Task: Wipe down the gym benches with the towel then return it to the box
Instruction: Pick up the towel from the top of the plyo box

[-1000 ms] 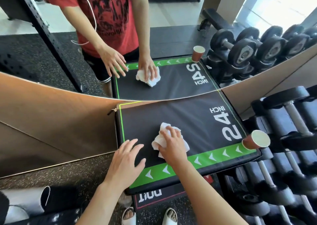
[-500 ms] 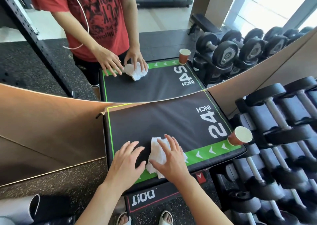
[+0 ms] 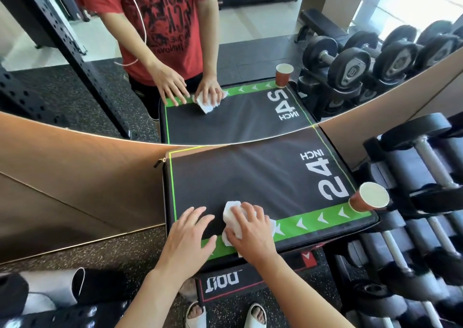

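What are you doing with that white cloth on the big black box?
A person is wiping the padded top of the black 24-inch box by the mirror. The right hand presses a crumpled white towel onto the near green stripe, while the left hand rests flat beside it. A paper cup stands on the box's right corner, next to the dumbbells.

Both forearms are entering from the bottom edge of the frame and reaching up toward its lower centre. The left hand (image 3: 186, 237) is lying palm down, fingers straight and slightly spread, thumb pointing right. The right hand (image 3: 251, 230) is sitting just beside it to the right, palm down, fingers bent lightly over a towel (image 3: 231, 215) and pressing it onto the worktop (image 3: 250, 177).
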### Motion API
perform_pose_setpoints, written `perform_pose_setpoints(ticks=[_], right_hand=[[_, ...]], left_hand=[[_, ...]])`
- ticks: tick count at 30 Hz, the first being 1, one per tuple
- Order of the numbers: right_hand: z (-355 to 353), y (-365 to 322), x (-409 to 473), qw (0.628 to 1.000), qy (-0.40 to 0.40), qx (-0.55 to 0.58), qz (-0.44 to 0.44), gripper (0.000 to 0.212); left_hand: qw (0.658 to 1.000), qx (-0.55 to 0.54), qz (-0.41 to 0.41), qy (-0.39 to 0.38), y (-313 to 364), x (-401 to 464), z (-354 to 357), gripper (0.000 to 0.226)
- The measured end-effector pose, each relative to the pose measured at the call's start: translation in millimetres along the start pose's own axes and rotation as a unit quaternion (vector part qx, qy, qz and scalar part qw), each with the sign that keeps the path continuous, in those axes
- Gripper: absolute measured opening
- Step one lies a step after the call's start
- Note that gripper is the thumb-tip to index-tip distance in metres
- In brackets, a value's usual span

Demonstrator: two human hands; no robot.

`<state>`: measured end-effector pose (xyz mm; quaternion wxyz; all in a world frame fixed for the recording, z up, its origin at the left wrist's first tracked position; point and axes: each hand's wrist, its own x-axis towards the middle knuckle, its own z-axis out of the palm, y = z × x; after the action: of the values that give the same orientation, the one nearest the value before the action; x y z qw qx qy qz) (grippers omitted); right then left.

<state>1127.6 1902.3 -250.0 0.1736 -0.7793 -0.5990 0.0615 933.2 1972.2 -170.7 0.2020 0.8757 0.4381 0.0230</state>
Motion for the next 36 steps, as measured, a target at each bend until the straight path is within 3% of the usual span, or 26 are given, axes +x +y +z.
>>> perform_pose_setpoints(ticks=[4, 11, 23, 36], right_hand=[[-7, 3, 2, 1.0, 0.004, 0.027, 0.012, 0.047], [-5, 17, -8, 0.999, -0.021, 0.032, -0.024, 0.072], [-12, 21, 20, 0.998, -0.013, 0.044, -0.032, 0.042], [-47, 30, 9, 0.986, 0.004, 0.155, 0.057, 0.04]], left_hand=[[1.0, -0.007, -0.002, 0.0, 5, 4, -3, 0.052], [1.0, -0.01, 0.0, 0.007, 12, 11, -4, 0.052], [1.0, -0.01, -0.001, 0.003, 15, 16, 0, 0.051], [1.0, -0.007, 0.007, 0.018, 40, 23, -13, 0.051]])
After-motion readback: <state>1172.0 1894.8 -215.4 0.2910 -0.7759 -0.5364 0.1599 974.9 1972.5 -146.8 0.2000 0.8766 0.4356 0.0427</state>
